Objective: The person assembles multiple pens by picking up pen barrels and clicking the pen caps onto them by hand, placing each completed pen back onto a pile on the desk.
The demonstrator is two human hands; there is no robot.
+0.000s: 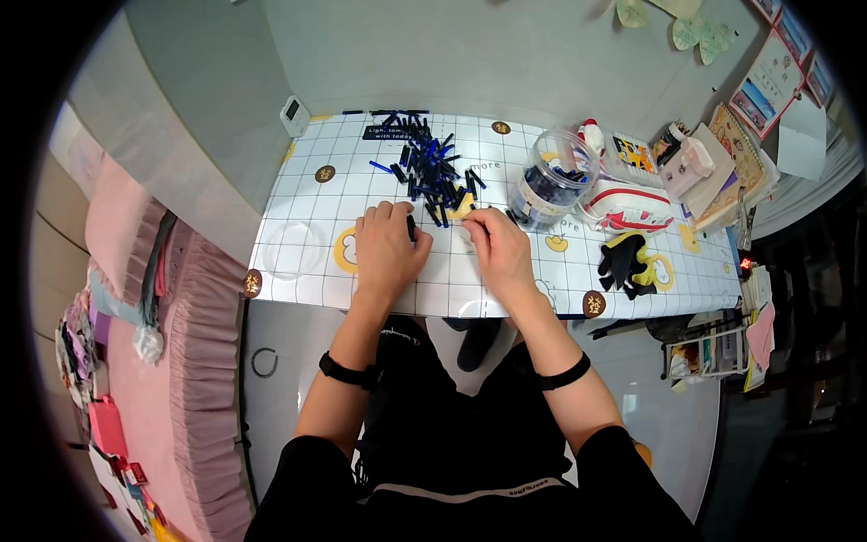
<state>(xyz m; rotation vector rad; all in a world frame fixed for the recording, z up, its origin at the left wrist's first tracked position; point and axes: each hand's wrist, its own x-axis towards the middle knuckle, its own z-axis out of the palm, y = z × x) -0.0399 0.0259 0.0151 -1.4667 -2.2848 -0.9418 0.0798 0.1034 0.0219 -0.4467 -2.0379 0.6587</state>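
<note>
A loose heap of short, dark blue and black ink cartridges (435,167) lies on the grid-patterned tabletop in front of me. My left hand (386,251) rests at the near left side of the heap, its fingers curled and thumb drawn in around one dark cartridge (412,228). On the other side, my right hand (502,256) has thumb and forefinger pinched together beside the heap's near edge; whatever is between them is too small to make out. Right of the heap stands a clear plastic jar (542,191) without a lid, partly filled with more of the cartridges.
A round clear lid (293,250) lies at the left. Beyond my right hand are a white and red pencil case (628,210), black and yellow gloves (628,265), and books (722,172). A small white digital clock (293,116) stands at the far left corner.
</note>
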